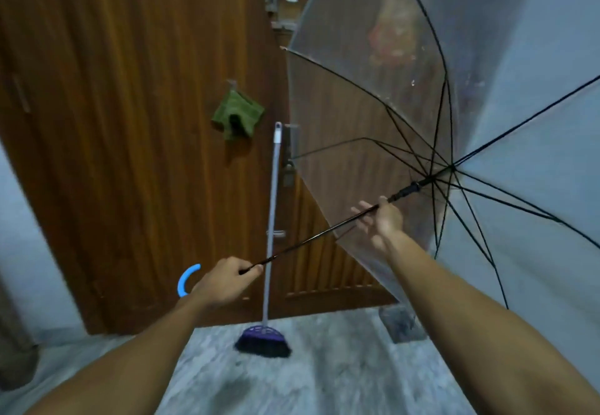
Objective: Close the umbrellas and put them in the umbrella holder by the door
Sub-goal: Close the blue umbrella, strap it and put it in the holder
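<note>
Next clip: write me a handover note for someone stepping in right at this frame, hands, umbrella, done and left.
Left hand: closed around the handle end of the shaft, blue curved handle sticking out behind it.
Right hand: on the shaft just below the runner, fingers loosely curled, not clearly gripping.
Transparent umbrella: fully open, held sideways in front of the wooden door. A broom leans on the door.
Done: nothing yet. Left: pull the runner down, close the canopy, stow it. No umbrella holder is in view.

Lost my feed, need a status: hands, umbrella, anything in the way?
Left hand shut on blue handle; right hand on shaft, grip loose. Umbrella fully open. Broom leans on door ahead; no holder seen.
</note>
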